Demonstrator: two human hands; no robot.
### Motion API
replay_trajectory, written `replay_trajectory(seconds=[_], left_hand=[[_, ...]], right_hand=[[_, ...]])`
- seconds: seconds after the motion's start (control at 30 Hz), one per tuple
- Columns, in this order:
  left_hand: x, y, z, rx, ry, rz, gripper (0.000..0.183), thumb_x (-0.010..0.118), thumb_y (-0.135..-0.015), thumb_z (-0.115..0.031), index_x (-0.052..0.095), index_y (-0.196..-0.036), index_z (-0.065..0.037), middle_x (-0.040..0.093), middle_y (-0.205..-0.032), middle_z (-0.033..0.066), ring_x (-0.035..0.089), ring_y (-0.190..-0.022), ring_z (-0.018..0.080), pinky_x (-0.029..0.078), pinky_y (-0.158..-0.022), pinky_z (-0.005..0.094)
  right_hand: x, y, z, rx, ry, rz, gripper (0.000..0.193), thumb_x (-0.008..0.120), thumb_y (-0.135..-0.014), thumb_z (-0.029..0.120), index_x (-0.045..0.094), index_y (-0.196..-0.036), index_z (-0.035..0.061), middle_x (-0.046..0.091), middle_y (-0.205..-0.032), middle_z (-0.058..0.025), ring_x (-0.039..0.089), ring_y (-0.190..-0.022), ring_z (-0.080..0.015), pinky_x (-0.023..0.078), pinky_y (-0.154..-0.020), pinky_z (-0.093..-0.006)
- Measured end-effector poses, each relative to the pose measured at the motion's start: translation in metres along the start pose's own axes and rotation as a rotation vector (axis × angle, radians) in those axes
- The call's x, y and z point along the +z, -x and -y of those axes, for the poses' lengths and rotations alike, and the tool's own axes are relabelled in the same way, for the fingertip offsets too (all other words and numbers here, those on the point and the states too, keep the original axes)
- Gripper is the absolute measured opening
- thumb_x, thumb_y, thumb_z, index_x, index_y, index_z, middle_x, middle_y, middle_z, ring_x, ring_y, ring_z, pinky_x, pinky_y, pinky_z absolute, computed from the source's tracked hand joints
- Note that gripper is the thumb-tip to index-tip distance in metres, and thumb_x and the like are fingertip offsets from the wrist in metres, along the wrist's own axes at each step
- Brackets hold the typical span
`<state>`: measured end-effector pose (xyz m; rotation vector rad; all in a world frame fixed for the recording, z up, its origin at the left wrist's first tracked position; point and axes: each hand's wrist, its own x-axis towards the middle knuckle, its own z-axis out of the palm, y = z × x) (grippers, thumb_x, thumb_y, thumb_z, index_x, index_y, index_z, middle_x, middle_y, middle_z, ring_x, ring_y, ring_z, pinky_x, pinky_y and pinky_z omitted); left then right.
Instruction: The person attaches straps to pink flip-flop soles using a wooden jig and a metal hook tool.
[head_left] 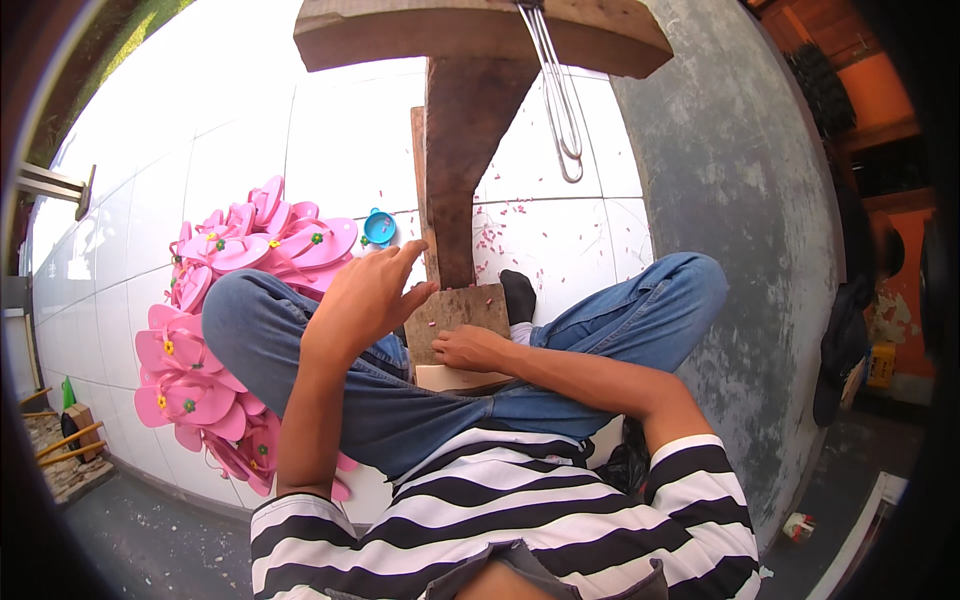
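Note:
My left hand [357, 300] hangs in the air left of a thick wooden post [455, 170], its fingers stretched forward and the thumb apart, with nothing visible in it. On the worn wooden block [460, 306] between my knees rests my right hand [472, 348]. Its fingers are curled in and touch the wood; whatever they hold, if anything, is hidden. A few tiny pink bits lie on the block. Beyond my left hand stands a small round blue dish [380, 228]. Pink flip-flops [230, 250] with yellow and green flower ornaments are heaped beside my left knee.
A heavy wooden crossbeam [480, 35] tops the post, and a long looped metal wire [562, 110] hangs from it. Pink scraps [500, 232] litter the white tiles around my foot. A grey concrete ledge [730, 200] runs along the right side. Wooden sticks [70, 440] lie far left.

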<state>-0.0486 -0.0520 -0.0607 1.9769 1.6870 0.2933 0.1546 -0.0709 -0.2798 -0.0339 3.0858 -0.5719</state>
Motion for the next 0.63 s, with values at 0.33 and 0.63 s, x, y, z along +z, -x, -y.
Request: replay_trajectory(seconds=[0.33, 0.63], left_hand=[[-0.006, 0.0, -0.006, -0.046, 0.003, 0.03, 0.047, 0.066, -0.091, -0.029, 0.054, -0.127, -0.001, 0.067, -0.106, 0.02, 0.064, -0.099, 0.0347, 0.05, -0.085, 0.0421], [-0.007, 0.001, -0.005, -0.021, 0.003, 0.022, 0.049, 0.065, -0.092, -0.032, 0.053, -0.128, -0.002, 0.067, -0.111, 0.0205, 0.064, -0.103, 0.0342, 0.049, -0.087, 0.0424]], right_hand=[[-0.037, 0.003, -0.044, 0.334, 0.116, -0.136, 0.011, 0.059, -0.081, 0.014, 0.066, -0.086, 0.007, 0.06, -0.087, -0.0069, 0.062, -0.095, -0.0244, 0.054, -0.072, -0.0355], [0.007, -0.007, -0.003, 0.162, -0.072, 0.278, 0.012, 0.059, -0.083, 0.014, 0.066, -0.09, 0.0089, 0.064, -0.097, -0.012, 0.065, -0.097, -0.0296, 0.056, -0.074, -0.0386]])
